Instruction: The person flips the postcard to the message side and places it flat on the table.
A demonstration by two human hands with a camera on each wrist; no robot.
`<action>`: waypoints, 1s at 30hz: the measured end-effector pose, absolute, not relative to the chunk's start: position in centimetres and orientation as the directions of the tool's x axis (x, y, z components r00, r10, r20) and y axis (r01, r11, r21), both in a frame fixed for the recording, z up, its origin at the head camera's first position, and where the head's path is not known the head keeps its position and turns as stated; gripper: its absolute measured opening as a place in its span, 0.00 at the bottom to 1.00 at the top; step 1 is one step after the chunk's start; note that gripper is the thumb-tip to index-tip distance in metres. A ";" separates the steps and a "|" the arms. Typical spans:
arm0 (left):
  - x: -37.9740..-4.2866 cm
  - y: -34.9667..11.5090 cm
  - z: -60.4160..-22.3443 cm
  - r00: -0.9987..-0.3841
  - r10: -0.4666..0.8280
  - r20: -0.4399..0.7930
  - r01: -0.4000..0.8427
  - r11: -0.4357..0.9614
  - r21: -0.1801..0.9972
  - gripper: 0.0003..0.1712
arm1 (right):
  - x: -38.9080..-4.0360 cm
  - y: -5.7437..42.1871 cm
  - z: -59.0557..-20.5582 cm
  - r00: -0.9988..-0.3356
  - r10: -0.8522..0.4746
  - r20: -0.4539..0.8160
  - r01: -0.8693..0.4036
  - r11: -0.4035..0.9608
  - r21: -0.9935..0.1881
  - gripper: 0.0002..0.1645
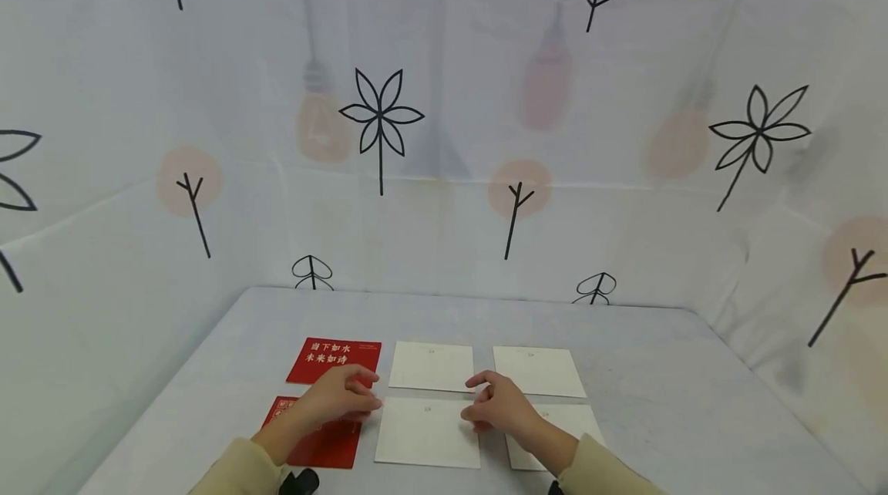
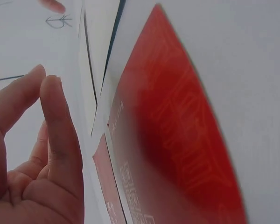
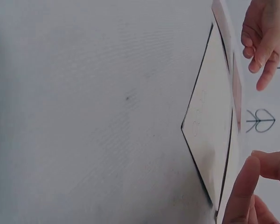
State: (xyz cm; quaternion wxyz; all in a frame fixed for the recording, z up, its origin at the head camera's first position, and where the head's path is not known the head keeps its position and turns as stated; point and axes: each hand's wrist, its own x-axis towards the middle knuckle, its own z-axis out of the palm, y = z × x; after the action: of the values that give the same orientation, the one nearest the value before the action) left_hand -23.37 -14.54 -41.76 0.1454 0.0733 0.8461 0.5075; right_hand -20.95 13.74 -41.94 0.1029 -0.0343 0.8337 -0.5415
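Observation:
Two red cards with pale lettering lie on the left, a back one [image 1: 361, 352] and a front one [image 1: 326, 445]. Beside them are cream cards: back middle [image 1: 430, 366], back right [image 1: 541, 370], front middle [image 1: 423, 437] and front right [image 1: 572, 422]. My left hand [image 1: 338, 396] hovers over the red cards, partly covering both, its fingers loosely bent and holding nothing. Over the gap between the front cream cards is my right hand [image 1: 505, 409], also holding nothing. In both wrist views, thumb and forefinger tips come close together around empty air.
A white cloth-covered table [image 1: 652, 372] carries the cards, laid out in two rows. Behind and at the sides hangs a white curtain [image 1: 444, 233] printed with plants and bulbs. Cream sleeves [image 1: 239, 472] cover both forearms.

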 end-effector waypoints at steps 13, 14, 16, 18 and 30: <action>-24.1 -16.5 -41.5 -0.974 0.177 -0.141 -0.029 0.520 0.854 0.27 | -21.9 11.8 -41.6 -0.978 -0.185 -0.093 0.032 0.309 -0.950 0.27; -24.1 -16.6 -41.4 -0.977 0.167 -0.136 -0.031 0.518 0.855 0.27 | -21.9 11.7 -41.6 -0.979 -0.186 -0.088 0.028 0.304 -0.952 0.28; -24.3 -17.0 -41.2 -0.982 0.140 -0.126 -0.035 0.522 0.852 0.27 | -22.1 11.3 -41.5 -0.980 -0.183 -0.078 0.020 0.300 -0.954 0.28; -24.4 -17.3 -41.1 -0.986 0.117 -0.117 -0.040 0.521 0.853 0.27 | -22.2 10.9 -41.3 -0.981 -0.180 -0.069 0.012 0.298 -0.955 0.28; -25.7 -20.2 -41.2 -0.993 0.076 -0.092 -0.036 0.549 0.835 0.31 | -22.9 8.8 -41.1 -0.985 -0.173 -0.002 -0.049 0.290 -0.956 0.26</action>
State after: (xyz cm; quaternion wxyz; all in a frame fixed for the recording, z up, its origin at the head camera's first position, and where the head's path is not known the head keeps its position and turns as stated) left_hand -25.73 -20.17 -41.18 0.0586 0.0114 0.8781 0.4748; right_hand -22.92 8.76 -41.05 0.0524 -0.0693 0.8015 -0.5916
